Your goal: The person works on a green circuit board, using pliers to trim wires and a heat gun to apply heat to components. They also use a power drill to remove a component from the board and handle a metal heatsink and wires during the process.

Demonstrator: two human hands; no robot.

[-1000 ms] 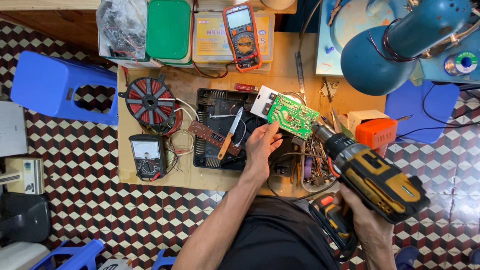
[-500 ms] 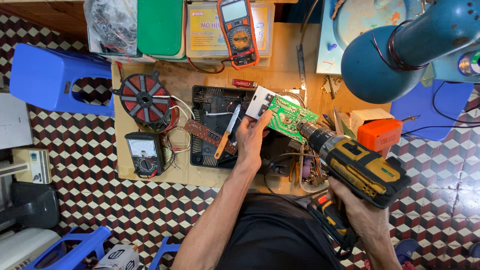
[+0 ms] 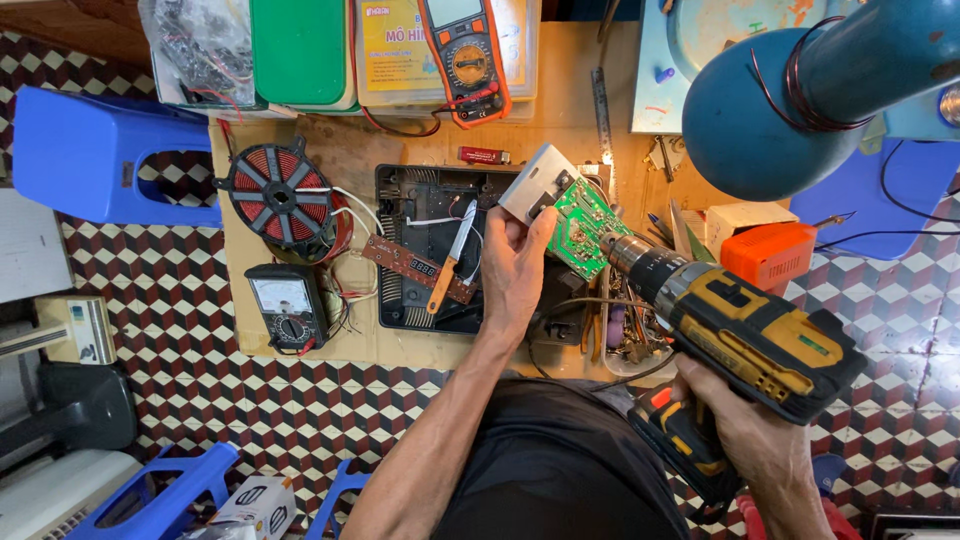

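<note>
Blue lamp shade (image 3: 775, 120) hanging over bench's right side; red coil (image 3: 277, 194), black meter (image 3: 287, 306), open black casing (image 3: 420, 215) lying left of work. Yellow-black drill (image 3: 745, 335) pointing up-left, long axis diagonal, tip meeting green circuit board (image 3: 583, 226). Left hand (image 3: 517, 265) gripping board, fingers curled around edge, above casing. Right hand (image 3: 755, 440) wrapping drill handle, fingers closed.

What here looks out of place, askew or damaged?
A black appliance housing lies opened on the cardboard mat, a knife resting across it, loose wires trailing to a copper coil. The left hand holds the green circuit board tilted against the cordless drill.
</note>
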